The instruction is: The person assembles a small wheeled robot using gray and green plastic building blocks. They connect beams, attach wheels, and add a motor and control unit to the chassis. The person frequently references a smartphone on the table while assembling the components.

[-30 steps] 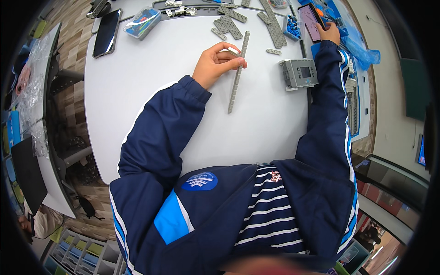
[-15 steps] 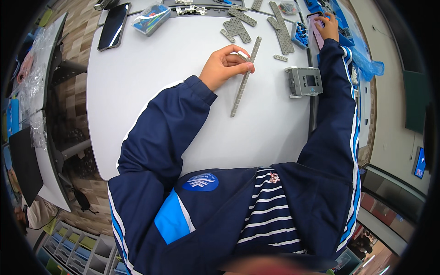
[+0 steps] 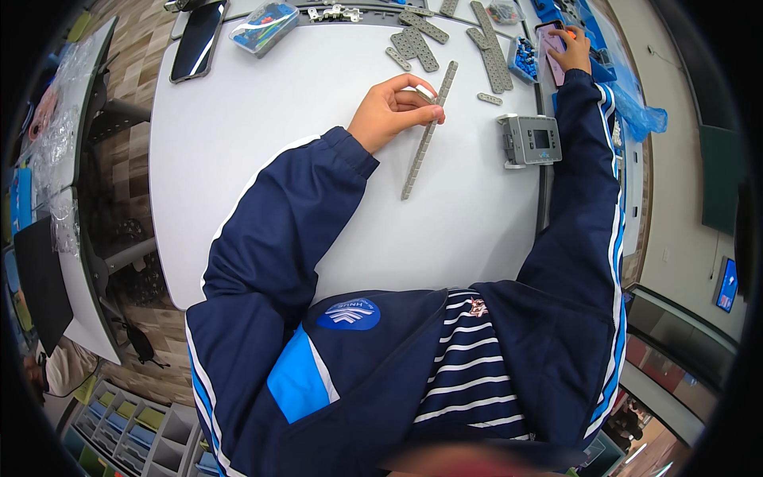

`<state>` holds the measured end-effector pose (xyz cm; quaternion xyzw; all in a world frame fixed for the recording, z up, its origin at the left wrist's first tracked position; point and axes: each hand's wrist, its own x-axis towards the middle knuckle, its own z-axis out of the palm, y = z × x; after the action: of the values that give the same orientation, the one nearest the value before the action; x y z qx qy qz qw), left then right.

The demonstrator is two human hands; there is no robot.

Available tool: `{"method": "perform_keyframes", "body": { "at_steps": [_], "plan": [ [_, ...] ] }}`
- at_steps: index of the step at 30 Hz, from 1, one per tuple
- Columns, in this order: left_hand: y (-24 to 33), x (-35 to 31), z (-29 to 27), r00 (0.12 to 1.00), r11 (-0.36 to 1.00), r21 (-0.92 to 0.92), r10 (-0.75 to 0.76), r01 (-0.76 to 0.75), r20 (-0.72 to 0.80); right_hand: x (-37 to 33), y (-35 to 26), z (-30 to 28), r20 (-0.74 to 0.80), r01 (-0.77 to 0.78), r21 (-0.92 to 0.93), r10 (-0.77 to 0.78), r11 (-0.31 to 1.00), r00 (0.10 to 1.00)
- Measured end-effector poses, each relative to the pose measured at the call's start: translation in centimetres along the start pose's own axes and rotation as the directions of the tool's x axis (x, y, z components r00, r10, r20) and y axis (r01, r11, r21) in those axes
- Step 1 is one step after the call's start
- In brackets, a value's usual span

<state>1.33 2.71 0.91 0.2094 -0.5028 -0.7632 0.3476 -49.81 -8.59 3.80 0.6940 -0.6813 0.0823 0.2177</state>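
Observation:
My left hand (image 3: 395,114) pinches a long, thin grey building-kit beam (image 3: 420,159) between thumb and fingers, holding it slanted over the white table. A small pale piece (image 3: 427,93) shows beside the beam at the same fingers; its kind is unclear. At the far right, my right hand (image 3: 574,54) reaches over a pink phone (image 3: 549,52), thumb and fingers apart. Whether the fingertips touch the phone is hard to tell. Something small and orange (image 3: 571,35) shows by those fingers. A grey controller box with a small screen (image 3: 532,141) stands near my right forearm.
Flat grey perforated plates (image 3: 415,48) and longer strips (image 3: 494,60) lie at the table's far side. A clear box of blue connectors (image 3: 524,59) stands beside the pink phone. A black phone (image 3: 199,41) and a lidded parts box (image 3: 265,29) lie far left. Blue trays (image 3: 592,32) are far right.
Both hands stay nearly in place. The left hand and beam shift very slightly, and the right hand moves a little to the right over the pink phone, its fingers now spread wider.

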Motion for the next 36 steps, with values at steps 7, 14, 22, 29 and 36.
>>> {"method": "perform_keyframes", "body": {
  "at_steps": [7, 14, 22, 29, 36],
  "plan": [
    [0.0, 0.0, 0.0, 1.000, 1.000, 0.002, 0.009, -0.009, 0.001, -0.2, 0.9, 0.1, -0.071, 0.051, 0.041, -0.048, 0.998, 0.996],
    [0.2, 0.1, -0.1, 0.990, 0.995, 0.021, 0.101, -0.099, -0.103, -1.3, -6.8, -10.7, -0.253, 0.018, 0.085, 0.004, 0.996, 0.968],
    [0.3, -0.4, 0.4, 0.954, 0.979, 0.083, 0.198, -0.184, -0.227, -16.9, -34.9, -15.3, 0.494, -0.460, 0.828, -0.029, 0.320, 0.869],
    [-0.2, 0.2, -0.3, 0.920, 0.958, 0.180, 0.267, -0.222, -0.286, -16.9, -35.2, -13.9, 0.549, -0.549, 0.831, -0.034, -0.084, 0.835],
    [0.5, 1.0, -3.7, 0.869, 0.951, 0.231, 0.287, -0.207, -0.403, -18.6, -34.7, -13.7, 0.480, -0.479, 0.877, 0.014, -0.042, 0.877]
  ]
}}
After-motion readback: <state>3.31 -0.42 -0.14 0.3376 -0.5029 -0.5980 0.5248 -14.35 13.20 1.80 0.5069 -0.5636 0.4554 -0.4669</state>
